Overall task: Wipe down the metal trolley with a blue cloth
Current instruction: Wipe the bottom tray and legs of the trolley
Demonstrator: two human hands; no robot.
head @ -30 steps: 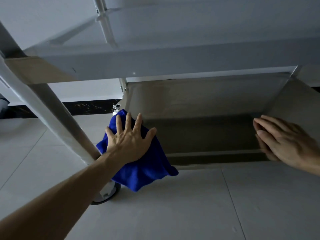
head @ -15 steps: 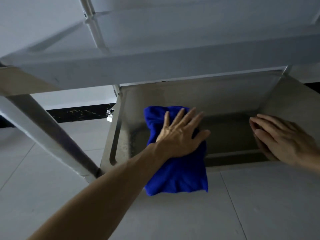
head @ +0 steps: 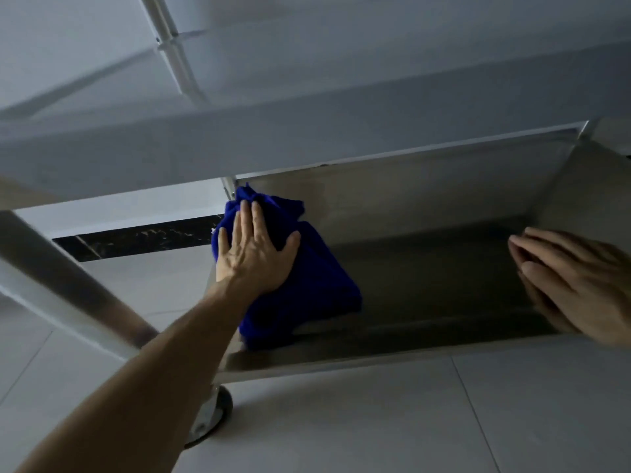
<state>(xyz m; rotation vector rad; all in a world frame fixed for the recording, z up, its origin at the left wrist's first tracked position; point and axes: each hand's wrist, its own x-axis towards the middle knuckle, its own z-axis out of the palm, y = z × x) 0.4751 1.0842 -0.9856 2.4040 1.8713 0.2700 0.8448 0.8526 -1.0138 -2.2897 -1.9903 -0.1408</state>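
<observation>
The metal trolley (head: 426, 199) fills the view, its lower tray seen under an upper shelf (head: 307, 138). The blue cloth (head: 307, 288) is bunched against the tray's left inner wall, reaching up to the far left corner. My left hand (head: 254, 254) lies flat on the cloth with fingers spread, pressing it to the metal. My right hand (head: 573, 285) rests with fingers together on the tray's right side near the front rim, and holds nothing.
A slanted metal leg (head: 68, 288) crosses at the left. A caster wheel (head: 215, 418) sits under the tray's front left corner. Pale floor tiles (head: 444, 421) lie in front, and a dark skirting strip (head: 136, 240) runs along the wall behind.
My left hand slid the cloth from the tray's left end toward the middle, then back left and up into the far left corner. The right hand stayed on the right side.
</observation>
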